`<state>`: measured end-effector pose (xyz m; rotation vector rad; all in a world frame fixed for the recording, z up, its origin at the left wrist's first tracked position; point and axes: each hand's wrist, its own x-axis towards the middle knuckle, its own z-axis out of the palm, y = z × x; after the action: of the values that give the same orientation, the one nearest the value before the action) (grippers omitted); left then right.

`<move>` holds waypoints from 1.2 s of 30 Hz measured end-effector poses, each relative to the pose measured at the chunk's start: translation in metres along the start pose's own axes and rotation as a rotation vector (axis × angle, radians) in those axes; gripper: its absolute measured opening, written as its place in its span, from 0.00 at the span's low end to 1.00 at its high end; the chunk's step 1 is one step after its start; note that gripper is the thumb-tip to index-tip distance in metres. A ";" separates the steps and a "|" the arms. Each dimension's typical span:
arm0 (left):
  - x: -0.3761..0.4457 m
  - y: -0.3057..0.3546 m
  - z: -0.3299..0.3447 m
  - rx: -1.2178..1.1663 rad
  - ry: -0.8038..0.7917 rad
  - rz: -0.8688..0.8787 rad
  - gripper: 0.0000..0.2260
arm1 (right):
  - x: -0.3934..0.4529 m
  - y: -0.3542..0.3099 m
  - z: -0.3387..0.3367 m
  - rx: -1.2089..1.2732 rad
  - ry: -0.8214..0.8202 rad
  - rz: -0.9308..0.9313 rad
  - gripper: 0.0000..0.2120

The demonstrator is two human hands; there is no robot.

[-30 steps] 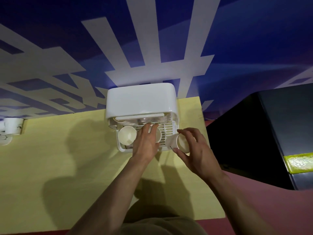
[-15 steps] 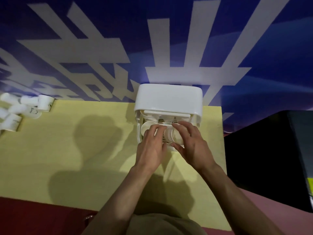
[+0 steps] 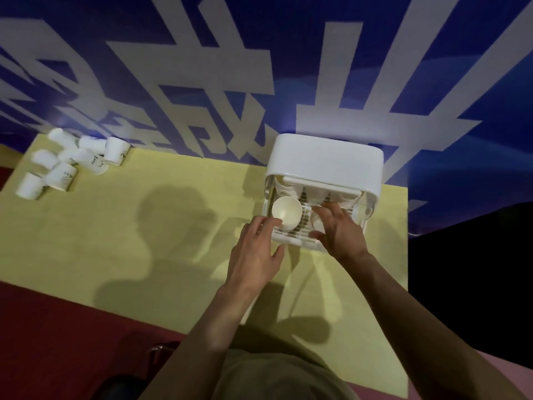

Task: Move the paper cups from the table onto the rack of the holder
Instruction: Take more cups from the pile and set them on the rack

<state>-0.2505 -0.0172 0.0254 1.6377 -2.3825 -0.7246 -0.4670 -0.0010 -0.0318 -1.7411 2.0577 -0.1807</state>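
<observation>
Under your right hand (image 3: 339, 229), on the pulled-out rack (image 3: 291, 235) of the white holder (image 3: 324, 161), sits a paper cup (image 3: 316, 222) that your curled fingers and thumb wrap around; most of it is hidden beneath your palm. Just left of those fingers, a second cup (image 3: 287, 211) lies on the rack tipped toward you, its open mouth showing. Your left hand (image 3: 256, 255) hovers at the rack's near left corner with fingers loosely spread and holding nothing; its fingertips (image 3: 269, 222) reach close to the tipped cup's lower edge, and whether they touch it cannot be told. Beyond your right fingers, more cups (image 3: 291, 187) stand in a row deeper under the holder's cover. Far to the left of your left hand, at the far corner of the yellow table (image 3: 115, 226), a loose cluster of paper cups (image 3: 66, 163) lies, most of them on their sides.
</observation>
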 end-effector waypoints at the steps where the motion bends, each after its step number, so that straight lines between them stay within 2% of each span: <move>1: -0.003 -0.005 -0.001 -0.004 -0.002 -0.008 0.21 | 0.001 -0.001 0.000 0.008 -0.002 0.004 0.33; 6: -0.010 -0.025 -0.009 -0.008 -0.004 -0.023 0.21 | -0.006 -0.010 -0.006 -0.020 0.015 0.033 0.37; 10: -0.005 -0.041 -0.020 -0.034 0.003 -0.030 0.21 | -0.023 -0.031 -0.015 -0.009 0.094 0.025 0.35; 19: 0.008 -0.118 -0.046 -0.121 -0.035 -0.063 0.23 | -0.025 -0.148 -0.012 0.059 0.207 -0.058 0.28; 24: 0.018 -0.215 -0.082 -0.173 0.019 -0.105 0.23 | 0.017 -0.251 0.011 0.028 0.190 -0.128 0.27; 31: 0.053 -0.400 -0.181 -0.190 0.163 -0.271 0.27 | 0.089 -0.402 0.067 0.035 0.105 -0.154 0.28; 36: 0.098 -0.497 -0.235 -0.165 0.198 -0.360 0.31 | 0.128 -0.473 0.097 -0.003 0.038 -0.170 0.29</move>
<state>0.2184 -0.3174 -0.0199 1.9843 -1.8640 -0.7491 -0.0129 -0.2017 0.0257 -1.9288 1.9357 -0.2650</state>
